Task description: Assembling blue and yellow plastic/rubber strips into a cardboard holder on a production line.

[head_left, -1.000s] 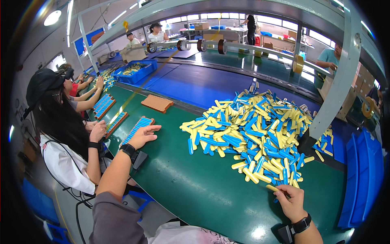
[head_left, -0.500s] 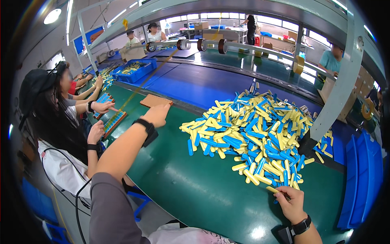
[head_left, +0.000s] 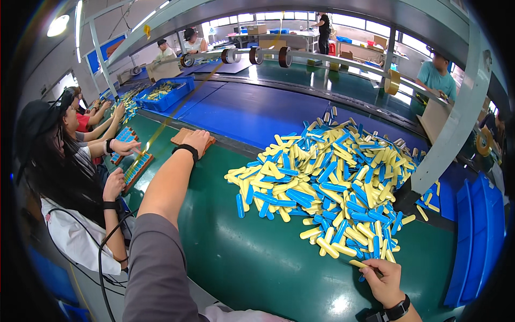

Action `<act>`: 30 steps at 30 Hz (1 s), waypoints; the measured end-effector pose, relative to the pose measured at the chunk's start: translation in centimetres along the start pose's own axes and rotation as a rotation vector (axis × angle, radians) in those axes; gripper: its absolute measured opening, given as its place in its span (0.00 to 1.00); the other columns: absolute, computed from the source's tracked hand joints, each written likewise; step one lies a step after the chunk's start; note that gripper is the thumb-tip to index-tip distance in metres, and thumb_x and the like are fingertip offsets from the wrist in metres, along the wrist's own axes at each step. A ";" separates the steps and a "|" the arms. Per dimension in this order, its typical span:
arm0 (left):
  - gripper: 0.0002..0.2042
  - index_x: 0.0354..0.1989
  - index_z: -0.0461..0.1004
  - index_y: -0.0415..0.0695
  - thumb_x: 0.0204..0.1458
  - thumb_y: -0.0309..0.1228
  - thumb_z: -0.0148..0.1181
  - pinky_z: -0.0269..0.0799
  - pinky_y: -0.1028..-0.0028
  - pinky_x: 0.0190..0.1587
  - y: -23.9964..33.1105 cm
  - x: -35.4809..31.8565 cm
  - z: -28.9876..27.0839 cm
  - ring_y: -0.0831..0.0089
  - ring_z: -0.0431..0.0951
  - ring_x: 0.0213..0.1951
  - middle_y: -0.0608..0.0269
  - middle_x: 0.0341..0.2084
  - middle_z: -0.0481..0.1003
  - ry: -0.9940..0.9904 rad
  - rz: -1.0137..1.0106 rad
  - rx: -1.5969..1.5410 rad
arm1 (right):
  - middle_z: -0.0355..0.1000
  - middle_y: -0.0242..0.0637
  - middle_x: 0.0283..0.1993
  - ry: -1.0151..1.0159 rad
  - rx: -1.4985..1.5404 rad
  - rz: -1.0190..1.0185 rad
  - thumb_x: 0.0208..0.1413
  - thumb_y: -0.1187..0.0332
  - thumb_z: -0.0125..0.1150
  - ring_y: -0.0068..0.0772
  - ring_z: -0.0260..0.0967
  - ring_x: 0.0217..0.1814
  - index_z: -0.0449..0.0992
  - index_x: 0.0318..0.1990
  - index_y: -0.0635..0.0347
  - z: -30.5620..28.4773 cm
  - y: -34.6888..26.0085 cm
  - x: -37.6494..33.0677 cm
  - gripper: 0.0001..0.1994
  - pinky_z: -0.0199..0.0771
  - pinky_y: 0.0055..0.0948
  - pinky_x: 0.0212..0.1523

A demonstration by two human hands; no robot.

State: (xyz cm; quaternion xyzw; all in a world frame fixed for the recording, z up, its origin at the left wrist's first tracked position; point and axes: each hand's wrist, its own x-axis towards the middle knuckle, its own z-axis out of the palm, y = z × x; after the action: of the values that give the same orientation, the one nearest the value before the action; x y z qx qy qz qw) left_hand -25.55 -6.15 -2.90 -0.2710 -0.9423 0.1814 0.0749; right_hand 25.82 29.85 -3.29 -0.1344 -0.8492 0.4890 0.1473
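Observation:
My left arm stretches far forward, and my left hand (head_left: 197,140) is closed over the right end of a flat brown block (head_left: 181,136) with a notched edge. Its fingertips are partly hidden behind the hand. Near the front of the table, my right hand (head_left: 382,279) pinches a small yellow round-ended strip (head_left: 358,263) between thumb and fingers. A bit of blue shows under those fingers, too small to make out. Just beyond the right hand spreads a big heap of yellow and blue strips (head_left: 332,182).
To my left, a co-worker's hands (head_left: 126,147) work at a slotted block (head_left: 138,169) filled with strips. A blue bin (head_left: 166,96) of strips stands at the far left. Blue trays (head_left: 477,236) stand on edge at right, near a white metal post (head_left: 450,112). Tape rolls (head_left: 256,55) hang above.
My left hand has come down onto the brown block and closed over its end; before, it was at the block's right edge with a finger extended. The right hand keeps its yellow strip. The view has shifted slightly.

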 end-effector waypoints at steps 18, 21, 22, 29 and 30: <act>0.32 0.49 0.64 0.42 0.29 0.33 0.68 0.58 0.60 0.49 12.5 -13.2 -19.2 0.54 0.66 0.44 0.54 0.41 0.67 1.007 0.380 -0.404 | 0.76 0.38 0.28 0.076 -0.115 -0.125 0.53 0.75 0.62 0.23 0.70 0.24 0.79 0.39 0.64 -0.2 0.3 0.6 0.07 0.70 0.21 0.26; 0.33 0.45 0.67 0.42 0.26 0.39 0.70 0.58 0.62 0.44 17.8 -19.9 -21.9 0.57 0.68 0.41 0.56 0.38 0.69 0.636 0.730 -0.592 | 0.76 0.40 0.41 0.182 -0.001 -0.185 0.52 0.77 0.61 0.23 0.71 0.28 0.78 0.38 0.65 -0.3 1.4 1.0 0.06 0.71 0.22 0.29; 0.34 0.46 0.66 0.40 0.26 0.43 0.69 0.58 0.61 0.44 19.2 -21.9 -22.1 0.58 0.67 0.41 0.56 0.38 0.69 0.392 0.793 -0.599 | 0.75 0.41 0.45 0.202 0.039 -0.164 0.52 0.77 0.61 0.25 0.71 0.28 0.79 0.37 0.65 -0.4 1.4 1.0 0.06 0.71 0.22 0.29; 0.35 0.48 0.67 0.35 0.32 0.46 0.66 0.57 0.63 0.44 29.3 -23.6 -19.4 0.61 0.66 0.40 0.57 0.35 0.66 0.386 1.145 -0.625 | 0.70 0.35 0.35 0.481 -0.254 -0.404 0.50 0.77 0.64 0.23 0.67 0.30 0.80 0.36 0.62 -0.5 2.2 1.6 0.06 0.68 0.20 0.30; 0.35 0.49 0.67 0.35 0.33 0.46 0.66 0.58 0.64 0.44 30.4 -23.2 -18.6 0.62 0.66 0.41 0.58 0.35 0.65 0.360 1.166 -0.629 | 0.70 0.35 0.35 0.480 -0.260 -0.400 0.50 0.77 0.64 0.23 0.67 0.30 0.80 0.36 0.62 -0.5 1.8 1.4 0.06 0.68 0.20 0.30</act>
State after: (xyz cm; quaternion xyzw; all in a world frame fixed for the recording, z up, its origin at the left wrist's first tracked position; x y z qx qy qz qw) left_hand 13.12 10.91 1.61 -0.7688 -0.6233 -0.1380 0.0382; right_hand 24.82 31.64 -4.47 -0.0942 -0.8552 0.2924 0.4175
